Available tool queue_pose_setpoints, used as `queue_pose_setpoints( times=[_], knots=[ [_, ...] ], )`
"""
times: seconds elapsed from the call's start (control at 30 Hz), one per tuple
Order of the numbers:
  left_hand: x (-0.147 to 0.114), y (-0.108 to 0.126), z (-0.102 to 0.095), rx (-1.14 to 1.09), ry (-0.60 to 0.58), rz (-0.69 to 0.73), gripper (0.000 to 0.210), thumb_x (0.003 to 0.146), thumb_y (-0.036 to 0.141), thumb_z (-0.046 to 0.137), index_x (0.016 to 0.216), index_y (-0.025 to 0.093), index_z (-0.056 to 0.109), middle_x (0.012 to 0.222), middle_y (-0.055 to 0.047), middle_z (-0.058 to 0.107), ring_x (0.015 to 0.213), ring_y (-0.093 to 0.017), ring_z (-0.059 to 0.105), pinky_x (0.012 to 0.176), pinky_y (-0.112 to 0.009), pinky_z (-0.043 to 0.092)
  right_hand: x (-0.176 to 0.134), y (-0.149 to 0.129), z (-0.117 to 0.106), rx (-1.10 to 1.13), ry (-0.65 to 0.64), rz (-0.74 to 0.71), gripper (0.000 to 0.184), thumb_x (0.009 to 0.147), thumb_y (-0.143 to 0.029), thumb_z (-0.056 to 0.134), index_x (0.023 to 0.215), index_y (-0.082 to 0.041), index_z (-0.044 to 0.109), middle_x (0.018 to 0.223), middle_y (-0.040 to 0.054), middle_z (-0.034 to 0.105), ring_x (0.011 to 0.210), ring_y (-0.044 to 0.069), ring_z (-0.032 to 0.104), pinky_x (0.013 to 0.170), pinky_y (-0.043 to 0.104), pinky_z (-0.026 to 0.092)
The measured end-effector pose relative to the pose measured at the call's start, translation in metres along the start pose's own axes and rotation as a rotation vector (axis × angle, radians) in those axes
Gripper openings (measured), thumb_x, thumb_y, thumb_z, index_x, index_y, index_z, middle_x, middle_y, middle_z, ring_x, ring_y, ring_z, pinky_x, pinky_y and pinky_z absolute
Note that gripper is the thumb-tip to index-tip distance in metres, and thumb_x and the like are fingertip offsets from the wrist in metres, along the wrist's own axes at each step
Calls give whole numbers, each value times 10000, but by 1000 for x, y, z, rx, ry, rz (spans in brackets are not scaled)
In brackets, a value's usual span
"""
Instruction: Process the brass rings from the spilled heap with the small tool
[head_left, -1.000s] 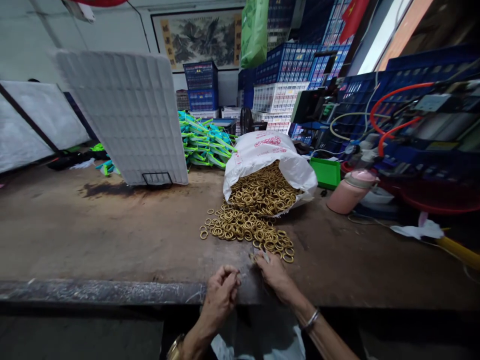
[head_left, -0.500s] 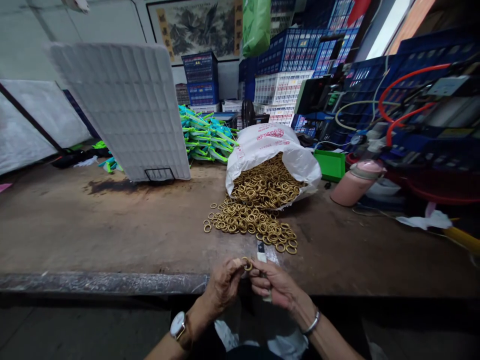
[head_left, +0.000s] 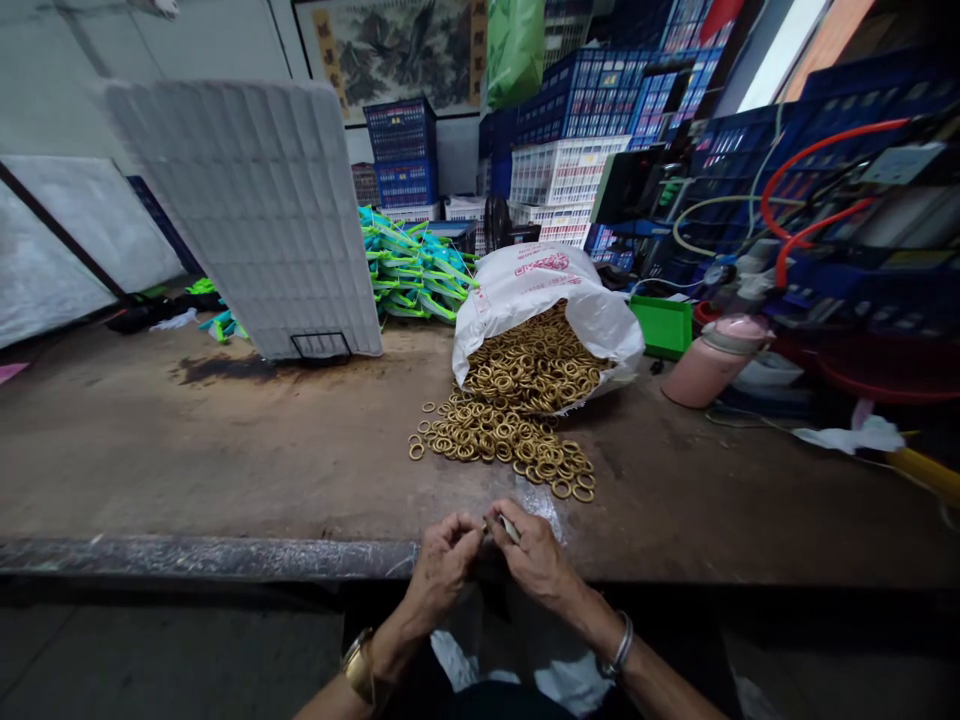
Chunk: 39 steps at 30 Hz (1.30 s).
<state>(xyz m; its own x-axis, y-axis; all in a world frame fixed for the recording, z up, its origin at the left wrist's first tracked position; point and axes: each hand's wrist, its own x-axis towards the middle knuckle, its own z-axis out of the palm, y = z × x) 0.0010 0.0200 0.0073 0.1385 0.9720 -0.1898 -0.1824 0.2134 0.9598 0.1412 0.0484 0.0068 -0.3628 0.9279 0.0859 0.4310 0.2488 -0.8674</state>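
Observation:
Just above the front edge of the table, my left hand (head_left: 442,562) pinches a brass-coloured ring (head_left: 485,527) between thumb and fingers. Only a bit of the ring shows, seen nearly edge-on. My right hand (head_left: 537,556) is closed round a slim, pale-handled tool (head_left: 510,529), with its fingertips against the ring. Most of this tool is covered by the fingers, and its tip cannot be made out. Beyond the hands lies a loose pile of similar rings (head_left: 487,435), spilling from an open white woven sack (head_left: 540,272) that rests on its side.
A pale ribbed panel (head_left: 247,220) stands upright at the left on the table (head_left: 225,470). Behind it are heaped green and blue pieces (head_left: 420,270). At the right are a pink bottle (head_left: 709,365), a green tray (head_left: 662,327) and red hoses (head_left: 787,180). Stacked crates (head_left: 566,170) fill the back.
My right hand has turned over and tilted the tool, so its dark end no longer points up. My left wrist has rotated, and the ring has turned from face-on to nearly edge-on.

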Motion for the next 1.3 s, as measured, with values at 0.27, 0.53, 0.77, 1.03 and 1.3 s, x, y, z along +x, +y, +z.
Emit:
queue_pose_setpoints(
  times=[0.27,0.53,0.77,1.03,1.3],
  knots=[
    [-6,3,4,-222,19,-165,300,700,436,591,683,156,486,456,84,404,331,-8,202,353,-168,123,-2,-1,9,393,17,238,244,787,-417,442,711,-184,448,529,-61,432,469,71,375,465,185,312],
    [-9,0,8,-225,-4,-96,307,746,444,541,700,144,494,548,54,446,364,-7,241,364,-164,154,-1,-6,7,600,-48,315,313,746,-484,476,699,-175,458,509,-62,453,379,40,301,368,171,219],
    [-10,6,9,3,75,-61,341,721,463,555,613,146,491,422,80,350,361,-29,255,373,-179,171,3,-3,6,368,11,240,239,738,-388,484,671,-160,498,522,-50,479,490,76,426,478,188,335],
    [-10,0,6,-107,42,-92,307,730,443,559,669,147,499,472,68,399,361,-22,253,357,-170,157,6,4,10,402,-7,226,273,794,-406,423,711,-162,512,549,-35,506,504,92,460,494,199,350],
    [-10,4,8,-185,104,-124,316,666,426,632,714,150,486,531,57,463,369,-10,277,368,-158,166,-3,3,7,-130,-56,-33,150,734,-134,381,728,-186,522,623,-13,543,575,111,474,542,202,309]
  ],
)
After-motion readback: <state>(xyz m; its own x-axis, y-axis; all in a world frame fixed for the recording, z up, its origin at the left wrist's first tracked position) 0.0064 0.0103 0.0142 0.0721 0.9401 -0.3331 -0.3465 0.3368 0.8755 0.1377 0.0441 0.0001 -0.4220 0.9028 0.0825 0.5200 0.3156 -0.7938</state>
